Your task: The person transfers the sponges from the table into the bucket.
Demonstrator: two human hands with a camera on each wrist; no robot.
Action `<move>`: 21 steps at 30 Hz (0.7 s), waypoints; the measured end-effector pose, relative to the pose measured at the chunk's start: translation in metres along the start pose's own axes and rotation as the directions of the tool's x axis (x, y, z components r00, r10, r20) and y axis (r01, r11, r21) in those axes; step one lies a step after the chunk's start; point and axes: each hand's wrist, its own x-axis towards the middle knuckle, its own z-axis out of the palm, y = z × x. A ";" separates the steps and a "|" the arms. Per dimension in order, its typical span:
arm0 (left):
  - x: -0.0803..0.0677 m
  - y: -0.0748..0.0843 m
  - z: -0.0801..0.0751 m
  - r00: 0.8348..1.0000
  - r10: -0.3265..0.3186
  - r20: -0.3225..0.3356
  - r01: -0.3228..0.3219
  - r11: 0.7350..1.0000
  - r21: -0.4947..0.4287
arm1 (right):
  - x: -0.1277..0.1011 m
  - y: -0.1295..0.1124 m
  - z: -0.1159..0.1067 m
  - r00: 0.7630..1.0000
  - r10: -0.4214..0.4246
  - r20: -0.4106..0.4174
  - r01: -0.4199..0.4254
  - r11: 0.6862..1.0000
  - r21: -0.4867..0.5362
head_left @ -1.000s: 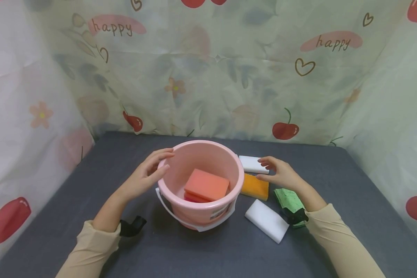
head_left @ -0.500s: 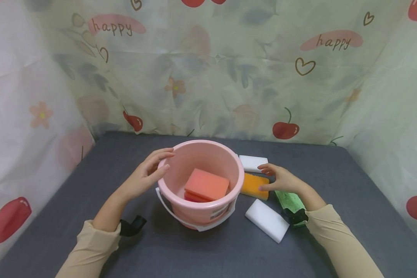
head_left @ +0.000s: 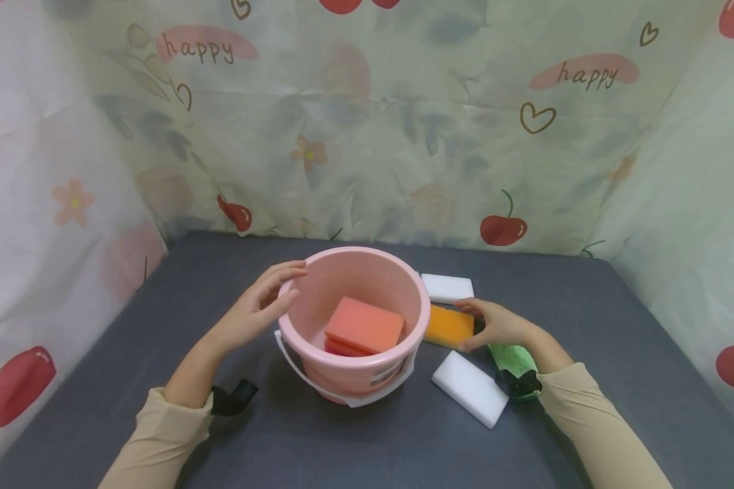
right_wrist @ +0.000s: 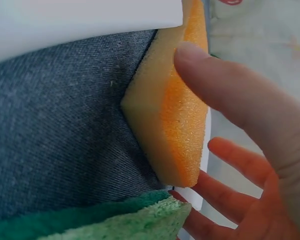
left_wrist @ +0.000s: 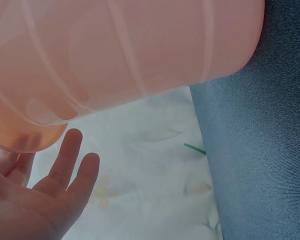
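Observation:
A pink bucket (head_left: 357, 275) stands mid-table, holding a coral sponge (head_left: 364, 324) on top of a redder one (head_left: 342, 348). My left hand (head_left: 253, 309) rests at the bucket's left rim, fingers loosely extended; two of them stand off the wall in the left wrist view. On the right, an orange sponge (head_left: 448, 326) with a pale underside lies beside the bucket. My right hand (head_left: 503, 326) spans the sponge's right end, thumb (right_wrist: 195, 57) at its near edge and fingers (right_wrist: 230, 200) spread on the other side, not closed round it.
One white block (head_left: 446, 288) lies behind the orange sponge, another white block (head_left: 471, 388) in front of it. A green sponge (head_left: 514, 360) sits under my right wrist, partly hidden. The bucket's white handle (head_left: 361, 401) hangs down in front. Patterned cloth (head_left: 367, 136) encloses the table.
My right hand has come down and toward me, from over the back white block to the orange sponge's right end. The left hand and bucket have stayed put.

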 end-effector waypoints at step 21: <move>0.000 0.000 0.000 1.000 0.007 -0.002 -0.007 1.000 0.007 | -0.001 -0.004 0.002 1.000 -0.017 -0.008 0.017 0.995 -0.098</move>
